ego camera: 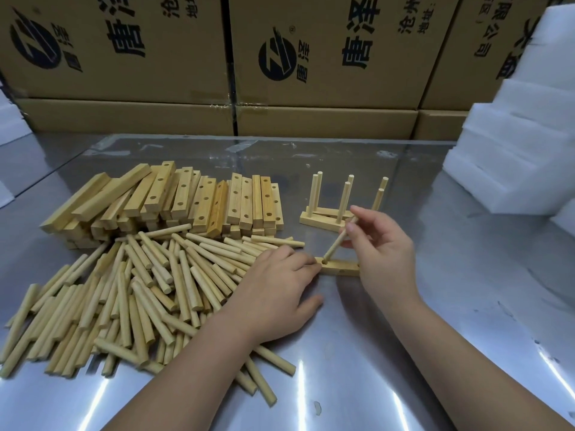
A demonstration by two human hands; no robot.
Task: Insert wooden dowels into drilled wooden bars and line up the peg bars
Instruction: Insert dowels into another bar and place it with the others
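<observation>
Pale drilled bar (340, 269), centre: right grip (384, 244) pinches tilted dowel (333, 245) at its left hole; flat left grip (278, 287) presses its end; right end hidden.

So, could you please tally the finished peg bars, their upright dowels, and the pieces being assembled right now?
Finished peg bars: 2
Upright dowels in them: 6
Drilled bar being filled: 1
Dowel pinched by right hand: 1
Total: 10
</observation>
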